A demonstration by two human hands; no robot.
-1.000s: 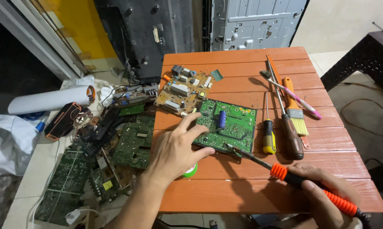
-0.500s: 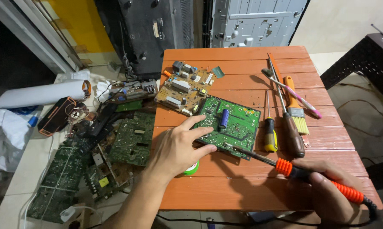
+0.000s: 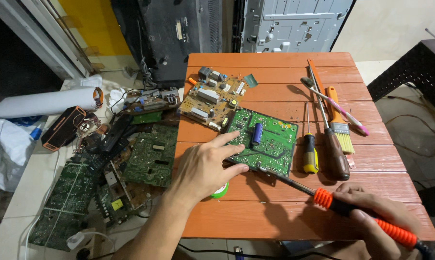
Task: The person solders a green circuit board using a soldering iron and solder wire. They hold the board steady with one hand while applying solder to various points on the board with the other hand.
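Pinning green circuit board (image 3: 268, 139) at near-left edge: left hand (image 3: 203, 166), fingers spread flat. Right hand (image 3: 379, 216) clamped on soldering iron (image 3: 323, 196), tip at board's near edge. Bare bench (image 3: 275, 216) strip along near side.

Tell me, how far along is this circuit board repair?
Done: green board laid out on the orange table, screwdrivers beside it. In hand: left hand steadies the board's edge; right hand brings the soldering iron tip to it. Left: the tan board lies untouched.
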